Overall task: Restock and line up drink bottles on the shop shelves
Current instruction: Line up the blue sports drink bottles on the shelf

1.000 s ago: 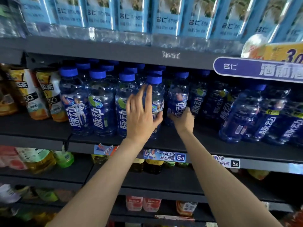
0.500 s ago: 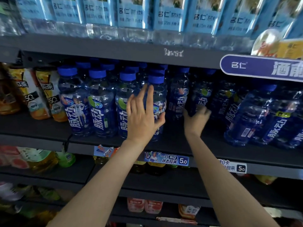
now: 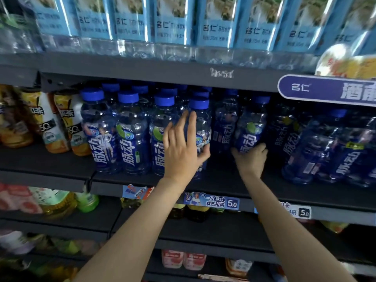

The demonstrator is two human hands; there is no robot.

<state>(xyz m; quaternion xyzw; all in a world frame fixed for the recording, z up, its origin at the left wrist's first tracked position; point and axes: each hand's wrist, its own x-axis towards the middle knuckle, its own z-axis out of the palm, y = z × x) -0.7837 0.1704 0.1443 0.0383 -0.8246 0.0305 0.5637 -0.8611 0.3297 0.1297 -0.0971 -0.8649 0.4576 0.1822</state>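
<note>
the left hand (image 3: 183,151) lies against the front bottle (image 3: 200,131) in the fourth column of blue-capped bottles on the middle shelf (image 3: 254,192). its fingers are straight and spread up the bottle's front, with the thumb hooked round the bottle's right side. the right hand (image 3: 251,157) grips the lower part of a tilted bottle (image 3: 251,129) just to the right, fingers curled round its base; this bottle leans left at the top and stands apart from the front row, further back on the shelf. three more front bottles (image 3: 130,133) stand upright in a line to the left. to the right, a loose cluster of bottles (image 3: 317,147) leans at angles. orange drinks (image 3: 53,123) stand at the far left. price tags (image 3: 211,201) hang on the shelf edge. light blue packs (image 3: 173,19) fill the top shelf.
</note>
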